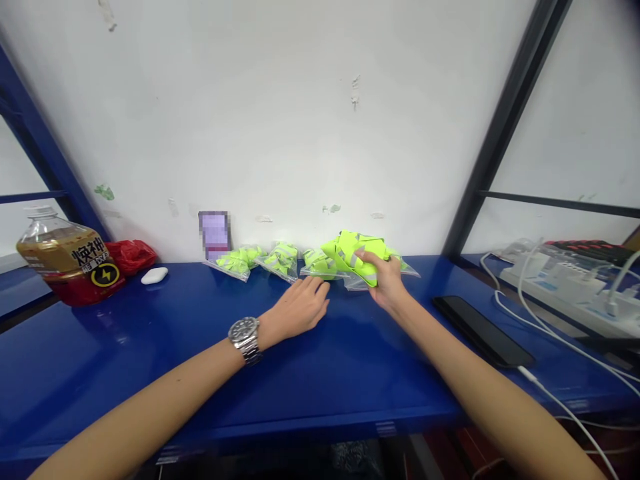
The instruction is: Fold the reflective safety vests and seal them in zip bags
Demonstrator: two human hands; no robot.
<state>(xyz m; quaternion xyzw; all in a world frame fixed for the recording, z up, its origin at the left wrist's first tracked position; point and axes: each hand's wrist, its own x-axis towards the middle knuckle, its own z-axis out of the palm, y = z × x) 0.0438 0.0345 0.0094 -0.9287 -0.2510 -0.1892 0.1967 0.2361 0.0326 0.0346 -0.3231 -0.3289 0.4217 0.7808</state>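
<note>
My right hand (385, 277) grips a folded bundle of neon-yellow reflective fabric (357, 250) with silver strips, thumb on top, raised above the table's back edge. Behind and below it lies clear plastic (356, 283), partly hidden; I cannot tell whether it belongs to the held bundle. My left hand (297, 310), a watch on its wrist, hovers over or rests on the blue table with loosely bent fingers and nothing visible in them. Just beyond its fingertips is a bagged yellow bundle (320, 263). Further left lie two similar clear bags, one in the middle (281, 259) and another (240, 260).
A dark phone (483, 330) on a white cable lies right of my right forearm, near a white power strip (575, 287). To the left stand a large drink bottle (70, 257), a red plastic bag (133, 255) and a white earbud case (155, 275). A purple-screened device (216, 233) leans on the wall.
</note>
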